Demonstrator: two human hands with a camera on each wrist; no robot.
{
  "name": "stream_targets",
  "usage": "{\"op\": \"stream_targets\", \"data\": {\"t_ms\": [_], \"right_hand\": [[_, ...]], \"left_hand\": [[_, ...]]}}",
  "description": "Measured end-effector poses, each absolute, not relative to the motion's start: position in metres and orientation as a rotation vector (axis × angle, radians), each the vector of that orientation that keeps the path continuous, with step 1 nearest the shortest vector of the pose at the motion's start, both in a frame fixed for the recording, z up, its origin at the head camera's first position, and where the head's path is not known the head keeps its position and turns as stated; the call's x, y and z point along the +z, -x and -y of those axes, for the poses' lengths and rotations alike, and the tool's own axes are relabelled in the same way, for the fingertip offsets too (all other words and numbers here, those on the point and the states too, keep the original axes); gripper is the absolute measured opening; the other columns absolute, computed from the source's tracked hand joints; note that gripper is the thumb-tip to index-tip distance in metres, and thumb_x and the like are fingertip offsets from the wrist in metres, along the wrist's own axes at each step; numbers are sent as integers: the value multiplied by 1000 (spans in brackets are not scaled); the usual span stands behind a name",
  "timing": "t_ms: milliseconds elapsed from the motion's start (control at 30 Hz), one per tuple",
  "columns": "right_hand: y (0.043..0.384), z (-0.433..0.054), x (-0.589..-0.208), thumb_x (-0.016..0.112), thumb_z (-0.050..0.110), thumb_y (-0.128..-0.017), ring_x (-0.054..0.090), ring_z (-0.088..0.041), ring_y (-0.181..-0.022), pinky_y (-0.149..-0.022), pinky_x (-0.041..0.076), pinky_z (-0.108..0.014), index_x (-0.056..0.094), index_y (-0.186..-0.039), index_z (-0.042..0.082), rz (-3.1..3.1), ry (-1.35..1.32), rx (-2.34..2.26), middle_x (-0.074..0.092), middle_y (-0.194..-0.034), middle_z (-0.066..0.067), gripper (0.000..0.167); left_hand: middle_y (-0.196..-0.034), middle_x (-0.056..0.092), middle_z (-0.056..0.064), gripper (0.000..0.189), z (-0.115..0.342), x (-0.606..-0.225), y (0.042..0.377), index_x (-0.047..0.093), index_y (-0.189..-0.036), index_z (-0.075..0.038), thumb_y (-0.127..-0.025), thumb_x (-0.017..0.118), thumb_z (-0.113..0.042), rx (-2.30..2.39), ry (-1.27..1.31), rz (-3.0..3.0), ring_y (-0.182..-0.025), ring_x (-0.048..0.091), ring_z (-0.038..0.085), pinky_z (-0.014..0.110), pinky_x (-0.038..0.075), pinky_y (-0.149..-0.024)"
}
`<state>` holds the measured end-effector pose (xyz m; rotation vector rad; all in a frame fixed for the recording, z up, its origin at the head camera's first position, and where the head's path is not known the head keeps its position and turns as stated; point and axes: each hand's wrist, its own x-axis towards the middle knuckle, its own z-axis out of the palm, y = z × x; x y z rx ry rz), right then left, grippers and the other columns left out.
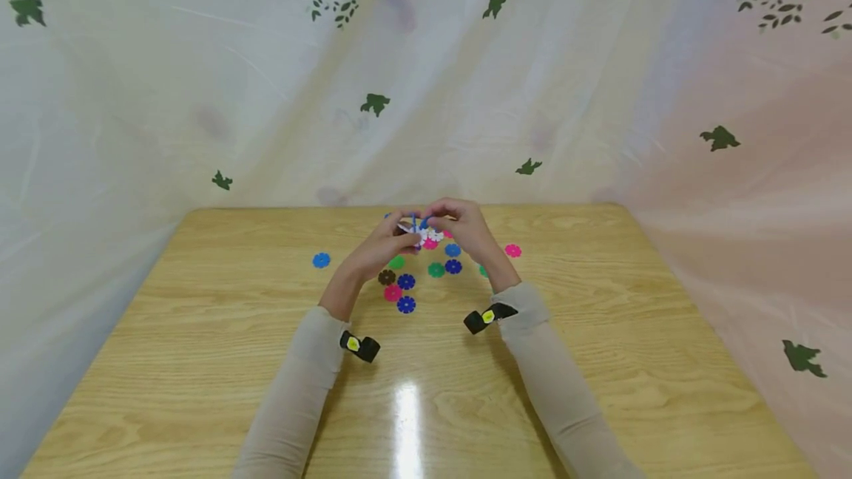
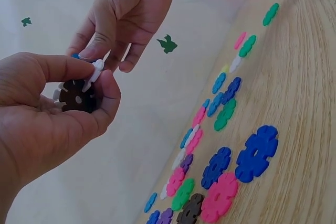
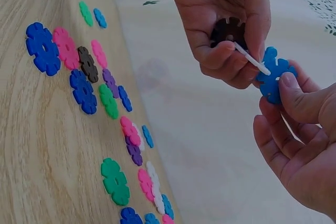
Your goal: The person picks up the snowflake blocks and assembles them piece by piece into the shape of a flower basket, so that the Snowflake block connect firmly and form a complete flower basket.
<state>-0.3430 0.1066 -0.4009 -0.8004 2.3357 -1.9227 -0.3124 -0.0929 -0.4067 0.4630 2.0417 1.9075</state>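
Both hands are raised over the far part of the table, fingers close together. My left hand (image 1: pixel 374 248) grips a small cluster of notched plastic discs: a dark brown disc (image 2: pixel 76 99) lies against the fingers, and a white disc (image 2: pixel 96 70) sticks out between thumb and fingertip. Between the thumb and fingers of my right hand (image 3: pixel 310 140), a light blue flower-shaped disc (image 3: pixel 271 80) is pinched. Its notched edge meets the edge of the white disc in the right wrist view. Part of the cluster is hidden by the left fingers.
Loose flower discs lie on the wooden table (image 1: pixel 200 390) below the hands, among them a pink disc (image 1: pixel 393 293), a dark blue disc (image 1: pixel 406 305) and a green disc (image 3: pixel 115 182). A blue disc (image 1: pixel 322 260) lies apart at left. A leaf-printed curtain (image 1: pixel 433 131) hangs behind.
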Motion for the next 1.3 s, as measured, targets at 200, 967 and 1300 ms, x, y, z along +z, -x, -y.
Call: {"op": "stream_targets", "data": {"t_ms": [200, 967, 1300], "right_hand": [[342, -103, -403, 64, 0, -98, 65, -13, -82, -82, 59, -45, 72, -101, -7, -2379, 768, -1937, 72, -97, -7, 11], [333, -93, -399, 64, -4, -96, 64, -7, -79, -75, 59, -25, 73, -91, -7, -2375, 750, -2022, 71, -93, -13, 11], [335, -112, -390, 67, 5, -97, 69, -15, -95, -83, 59, -26, 74, -110, -1, -2347, 833, -1877, 72, -112, -18, 15]], "left_hand": [[-117, 51, 12, 48, 92, -405, 312, 40, -150, -5, -104, 52, -5, 1890, -456, -2044, -96, 57, 21, 54, 48, -108], [-115, 53, 10, 49, 93, -398, 308, 44, -149, -7, -101, 55, -3, 1906, -494, -2081, -97, 56, 23, 31, 53, -87], [-118, 45, 9, 46, 90, -398, 307, 40, -149, 1, -104, 50, -4, 1904, -485, -2002, -108, 53, 24, 45, 51, -107]]}}
